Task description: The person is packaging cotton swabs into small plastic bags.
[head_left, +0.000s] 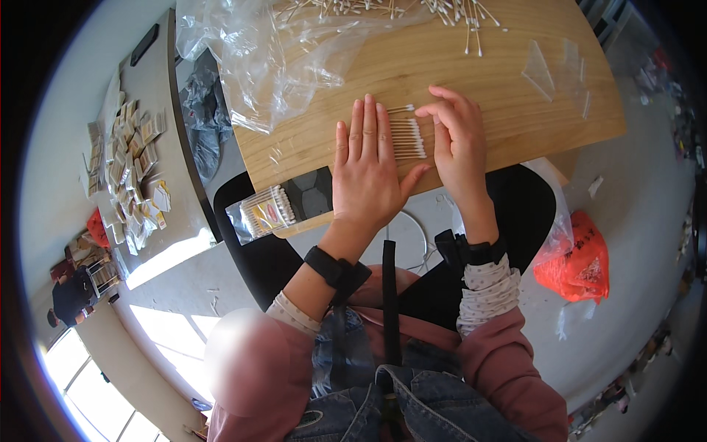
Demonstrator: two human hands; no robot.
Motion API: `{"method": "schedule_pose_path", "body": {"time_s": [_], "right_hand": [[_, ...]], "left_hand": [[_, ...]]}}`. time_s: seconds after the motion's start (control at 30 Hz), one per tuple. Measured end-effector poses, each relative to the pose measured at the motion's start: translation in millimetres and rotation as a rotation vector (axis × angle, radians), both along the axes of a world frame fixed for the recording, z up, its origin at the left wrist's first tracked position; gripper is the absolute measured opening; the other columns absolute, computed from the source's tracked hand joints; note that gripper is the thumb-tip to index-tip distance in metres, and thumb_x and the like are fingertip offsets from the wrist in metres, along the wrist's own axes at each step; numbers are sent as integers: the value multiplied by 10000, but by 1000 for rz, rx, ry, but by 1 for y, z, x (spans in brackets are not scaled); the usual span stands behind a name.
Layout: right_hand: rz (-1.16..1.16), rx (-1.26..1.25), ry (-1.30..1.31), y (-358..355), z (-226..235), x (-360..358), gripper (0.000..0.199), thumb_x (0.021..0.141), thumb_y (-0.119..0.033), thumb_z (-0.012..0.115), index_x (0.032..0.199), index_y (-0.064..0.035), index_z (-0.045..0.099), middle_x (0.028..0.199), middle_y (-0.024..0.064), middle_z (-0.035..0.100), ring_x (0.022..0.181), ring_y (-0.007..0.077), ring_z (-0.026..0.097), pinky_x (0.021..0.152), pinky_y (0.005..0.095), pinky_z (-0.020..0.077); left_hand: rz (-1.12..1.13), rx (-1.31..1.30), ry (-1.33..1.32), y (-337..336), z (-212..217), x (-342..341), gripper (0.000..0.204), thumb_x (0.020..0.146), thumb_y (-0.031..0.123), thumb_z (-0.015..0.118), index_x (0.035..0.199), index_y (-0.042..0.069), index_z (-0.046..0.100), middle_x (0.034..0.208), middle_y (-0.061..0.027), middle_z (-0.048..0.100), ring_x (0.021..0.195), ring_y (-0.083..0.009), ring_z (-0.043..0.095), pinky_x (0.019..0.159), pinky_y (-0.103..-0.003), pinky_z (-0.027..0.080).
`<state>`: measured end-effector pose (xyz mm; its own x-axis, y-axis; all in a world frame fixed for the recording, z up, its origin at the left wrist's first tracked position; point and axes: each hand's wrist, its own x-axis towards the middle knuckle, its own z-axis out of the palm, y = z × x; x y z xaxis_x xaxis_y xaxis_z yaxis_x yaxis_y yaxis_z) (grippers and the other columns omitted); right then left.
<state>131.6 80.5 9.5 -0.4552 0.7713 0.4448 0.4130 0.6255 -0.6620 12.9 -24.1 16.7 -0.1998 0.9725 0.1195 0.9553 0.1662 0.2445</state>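
Note:
My left hand (366,166) lies flat, fingers stretched out, over a row of cotton swabs (407,140) on the wooden table. Their white tips stick out side by side to the right of my fingers; the rest is hidden under the hand. One swab (401,109) at the far end of the row sits a little apart. My right hand (460,136) hovers just right of the tips, fingers bent and thumb apart, with nothing visible in it. Left of my left hand, at the table edge, is a clear packet of cotton swabs (266,212).
A heap of loose swabs (471,18) covers the table's far side, beside a crumpled clear plastic bag (294,62). Clear plastic pieces (541,70) lie at the right. Many small packets (132,169) fill another table at left. A red bag (578,258) stands on the floor.

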Motion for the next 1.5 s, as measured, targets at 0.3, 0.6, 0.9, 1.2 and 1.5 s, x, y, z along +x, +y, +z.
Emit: {"method": "schedule_pose_path", "body": {"time_s": [0.3, 0.6, 0.9, 1.2, 1.5], "right_hand": [[-1, -4, -23, 0, 1, 0, 287, 781, 98, 575, 976, -91, 667, 1164, 112, 625, 1080, 337, 564, 906, 423, 472], [6, -118, 178, -1, 5, 3, 263, 841, 77, 583, 1041, -76, 659, 1148, 111, 628, 1073, 314, 569, 906, 390, 470], [151, -261, 125, -9, 23, 22, 213, 786, 55, 655, 966, -53, 617, 882, 65, 636, 837, 247, 608, 768, 360, 490], [185, -263, -2, -7, 21, 26, 199, 814, 99, 633, 973, -11, 589, 903, 80, 582, 828, 179, 628, 754, 280, 526], [222, -136, 21, -9, 24, 18, 211, 761, 69, 663, 912, -58, 589, 803, 61, 612, 774, 249, 605, 663, 364, 500]], "left_hand": [[2, 16, -10, 0, 0, 0, 972, 906, 632, 518, 1511, -75, 237, 1587, -237, 249, 1499, -347, 200, 1201, -504, 167], [22, 82, -51, -4, 1, 0, 973, 895, 613, 556, 1507, -77, 244, 1590, -238, 244, 1503, -350, 188, 1207, -503, 150], [-44, 22, 12, -3, 3, 0, 1016, 878, 676, 515, 1491, -98, 279, 1589, -243, 246, 1507, -351, 176, 1211, -499, 132], [-61, -2, 26, -1, 0, 0, 1074, 850, 725, 489, 1485, -114, 277, 1581, -251, 257, 1506, -354, 174, 1213, -495, 134], [-88, -13, -18, -6, 3, 2, 1099, 834, 720, 521, 1488, -122, 253, 1581, -273, 235, 1499, -389, 176, 1202, -516, 145]]}}
